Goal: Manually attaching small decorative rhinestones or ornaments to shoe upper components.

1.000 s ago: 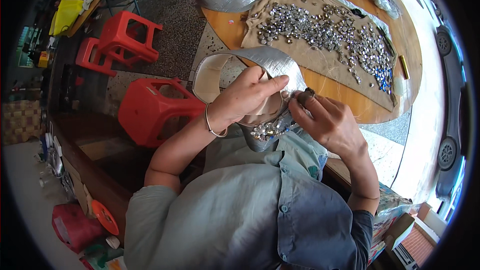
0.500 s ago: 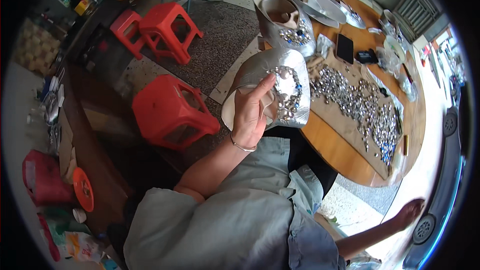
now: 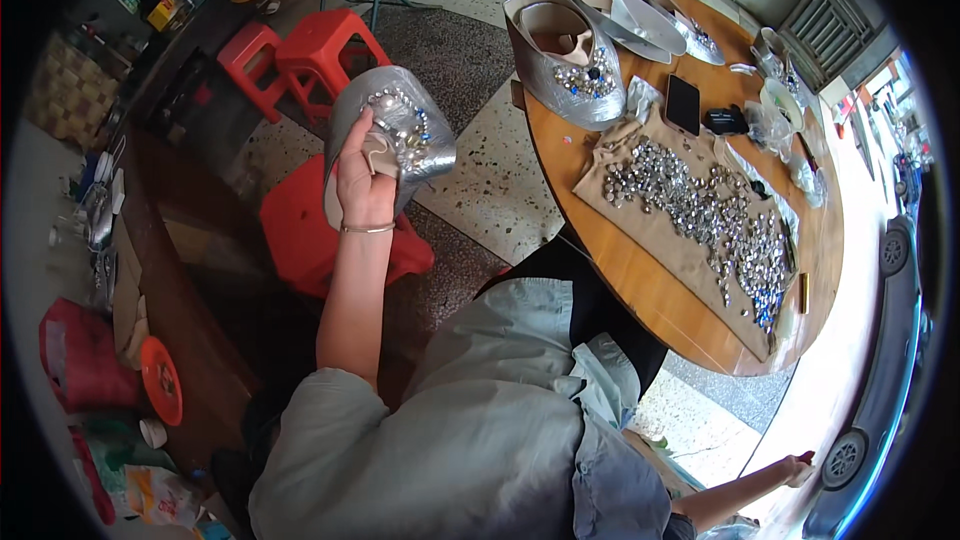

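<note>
My left hand (image 3: 365, 185), with a bracelet at its wrist, grips a silver shoe upper (image 3: 432, 155) above the red stools. The thumb lies on its front, beside a ring of clear, grey and blue rhinestones (image 3: 415, 130). Beige lining shows at its opening. Far out at the lower right, my right hand (image 3: 797, 472) is closed, and a small red thing (image 3: 806, 457) shows at its fingers; its kind is too small to tell.
On the round wooden table (image 3: 560, 155) are loose rhinestones (image 3: 690, 200) on brown cloth, more silver uppers (image 3: 570, 90), a phone (image 3: 683, 105) and a black box (image 3: 727, 120). Red stools (image 3: 290, 210) stand left of it. A car (image 3: 875, 370) is at the far right.
My left hand has carried the shoe upper leftward, away from the table edge to over the stools. My right hand has moved slightly down and left; red now shows at its fingers.
</note>
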### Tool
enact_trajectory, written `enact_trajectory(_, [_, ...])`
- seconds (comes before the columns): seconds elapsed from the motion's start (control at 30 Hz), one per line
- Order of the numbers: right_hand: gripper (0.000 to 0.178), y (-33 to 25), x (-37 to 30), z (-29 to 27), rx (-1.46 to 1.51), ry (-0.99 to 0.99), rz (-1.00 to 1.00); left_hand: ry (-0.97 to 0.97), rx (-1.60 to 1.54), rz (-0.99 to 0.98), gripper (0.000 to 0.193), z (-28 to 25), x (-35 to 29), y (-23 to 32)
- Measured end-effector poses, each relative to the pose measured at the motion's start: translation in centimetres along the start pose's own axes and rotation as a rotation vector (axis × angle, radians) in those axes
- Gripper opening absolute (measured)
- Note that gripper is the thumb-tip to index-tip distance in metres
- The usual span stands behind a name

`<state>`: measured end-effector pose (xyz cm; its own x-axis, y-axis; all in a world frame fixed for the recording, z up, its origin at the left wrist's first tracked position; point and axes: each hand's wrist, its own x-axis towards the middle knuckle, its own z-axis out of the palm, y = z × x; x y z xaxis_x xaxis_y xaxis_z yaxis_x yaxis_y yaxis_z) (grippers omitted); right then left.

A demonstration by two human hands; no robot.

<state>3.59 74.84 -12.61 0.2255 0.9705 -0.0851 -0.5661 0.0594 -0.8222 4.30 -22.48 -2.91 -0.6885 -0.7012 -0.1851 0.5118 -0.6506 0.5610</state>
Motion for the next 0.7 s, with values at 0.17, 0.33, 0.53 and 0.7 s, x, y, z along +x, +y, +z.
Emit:
enact_trajectory(0.17, [0.029, -7.7, -25.4, 1.2, -0.202, -0.732, -0.186, -0.069, 0.164, -0.144, 0.028, 1.6, -4.8, -3.7])
enact_trajectory(0.33, [0.016, -13.2, -52.4, -3.1, -0.335, -1.626, 0.032, -0.398, 0.427, -0.217, 0.036, 6.5, -11.4, -9.2])
enact_trajectory(0.53, [0.013, -14.7, -62.3, -6.2, -0.107, -2.053, -0.443, -0.543, 0.552, -0.235, 0.028, 8.5, -14.6, -10.5])
enact_trajectory(0.7, [0.018, -14.1, -62.6, -6.6, -0.071, -1.966, -0.590, -0.512, 0.603, -0.216, 0.022, 8.6, -15.4, -10.9])
